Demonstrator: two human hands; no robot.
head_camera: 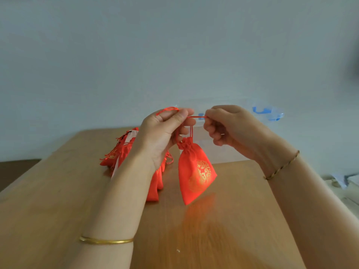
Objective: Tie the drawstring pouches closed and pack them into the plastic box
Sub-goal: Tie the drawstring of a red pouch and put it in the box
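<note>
The red pouch (196,171) is hung just below the hands, its drawstring (195,117) pinched by the left hand (165,133) and right hand (227,127); the ends are best pulled apart evenly, the plastic box (219,154) being just behind

Wooden table (58,191), pale wall (116,45)

We see through one camera, worn on the head. We look forward and a bit down. The left hand (162,133) and right hand (231,129) are very near us, in the middle. The brown table (48,191) runs from near to far. The far wall (174,45) fills the top.
</note>
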